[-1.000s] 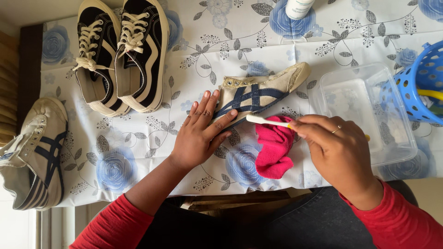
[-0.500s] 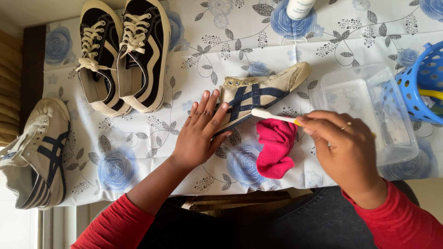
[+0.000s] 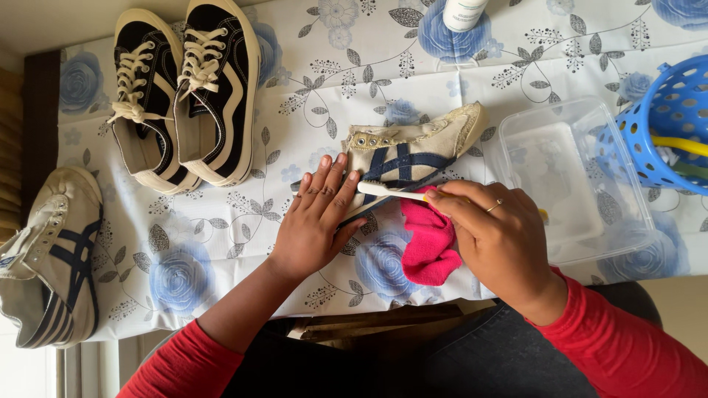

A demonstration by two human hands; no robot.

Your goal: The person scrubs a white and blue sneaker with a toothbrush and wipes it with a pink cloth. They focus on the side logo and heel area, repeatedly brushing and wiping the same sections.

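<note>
Cream canvas sneaker with navy stripes (image 3: 413,158) lay on its side, pinned under the flat, spread left hand (image 3: 316,221). Right hand (image 3: 494,236) gripped a white toothbrush (image 3: 391,191) against it, just above a pink cloth (image 3: 430,239).

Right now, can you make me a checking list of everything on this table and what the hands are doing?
Surface: flowered tablecloth, blue roses on white.
Job's things: white shoe with navy stripes lying on its side; toothbrush against it; pink cloth beside it.
Clutter: pair of black sneakers; matching striped shoe at the table's edge; clear plastic tub; blue basket; bottle.
Grippers: left hand flat on the shoe; right hand gripping the toothbrush.
Cables: nothing seen.
Surroundings: person's red sleeves, dark lap below.
</note>
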